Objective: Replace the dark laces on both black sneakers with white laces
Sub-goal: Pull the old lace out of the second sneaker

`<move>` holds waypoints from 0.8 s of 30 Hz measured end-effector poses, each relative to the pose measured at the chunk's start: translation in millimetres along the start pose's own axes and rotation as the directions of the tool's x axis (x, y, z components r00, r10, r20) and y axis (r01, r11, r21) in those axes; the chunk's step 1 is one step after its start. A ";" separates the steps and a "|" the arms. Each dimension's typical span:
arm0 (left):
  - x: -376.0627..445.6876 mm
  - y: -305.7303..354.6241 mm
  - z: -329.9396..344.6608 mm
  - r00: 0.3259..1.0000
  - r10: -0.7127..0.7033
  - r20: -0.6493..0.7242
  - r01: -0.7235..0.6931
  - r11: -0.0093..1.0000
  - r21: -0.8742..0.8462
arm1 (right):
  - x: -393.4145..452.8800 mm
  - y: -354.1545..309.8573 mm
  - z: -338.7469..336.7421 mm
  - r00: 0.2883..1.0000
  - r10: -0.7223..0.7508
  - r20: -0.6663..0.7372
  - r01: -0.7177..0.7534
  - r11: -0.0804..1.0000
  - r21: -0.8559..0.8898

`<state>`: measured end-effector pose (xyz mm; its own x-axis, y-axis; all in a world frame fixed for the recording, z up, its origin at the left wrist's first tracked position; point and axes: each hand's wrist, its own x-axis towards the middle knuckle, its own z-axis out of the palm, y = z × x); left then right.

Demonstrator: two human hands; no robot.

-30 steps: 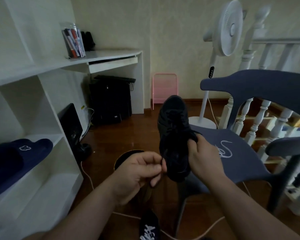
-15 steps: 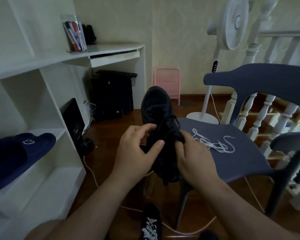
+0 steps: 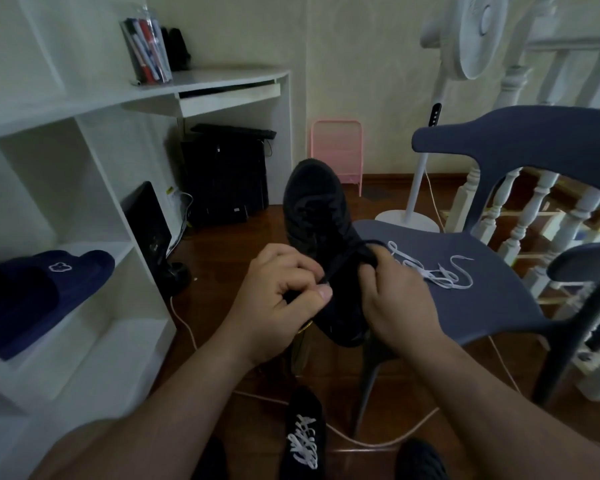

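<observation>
Status: task judged about half complete.
Floor sneaker point(image 3: 303, 436): lies on floor point(image 3: 222, 265) between the forearms; white lacing visible on it; appears finished.
Held sneaker point(image 3: 321, 237): raised between both hands, toe pointing away, just beside chair point(image 3: 465, 299); dark lace point(image 3: 368, 254) appears to remain in the eyelets.
Left hand point(image 3: 278, 303): thumb and fingers pinched together on a dark lace end at the sneaker's side.
Right hand point(image 3: 394, 301): clamped on the collar and a bunch of dark lace.
White lace point(image 3: 433, 271): loose on the chair seat, unused, near the right hand.
Remaining: pull dark lace fully out; thread white lace through held sneaker.
Uncertain: count of eyelets already cleared cannot be told; shoe too dark.
</observation>
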<state>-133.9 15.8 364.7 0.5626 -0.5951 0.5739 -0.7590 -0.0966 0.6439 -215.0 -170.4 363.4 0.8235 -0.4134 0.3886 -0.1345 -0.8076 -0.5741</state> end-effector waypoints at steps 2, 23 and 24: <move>-4.0 -0.1 -2.3 0.998 0.000 0.059 0.007 0.993 -0.116 | 3.7 8.0 -2.4 0.998 0.068 -0.008 -0.067 0.997 0.045; -1.6 -38.4 -41.2 0.842 -0.448 0.300 0.429 0.894 0.130 | 1.6 20.9 -6.9 0.992 0.042 0.118 -0.046 0.999 0.030; -0.6 -32.7 -36.2 0.888 -0.380 0.260 0.381 0.923 0.049 | 1.1 20.2 -4.9 0.987 0.040 0.156 -0.040 0.999 0.002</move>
<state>-97.6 48.2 361.6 0.7028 -0.6989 0.1330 -0.5023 -0.3550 0.7885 -219.5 -189.2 355.8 0.8936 -0.3742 0.2480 -0.1667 -0.7896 -0.5906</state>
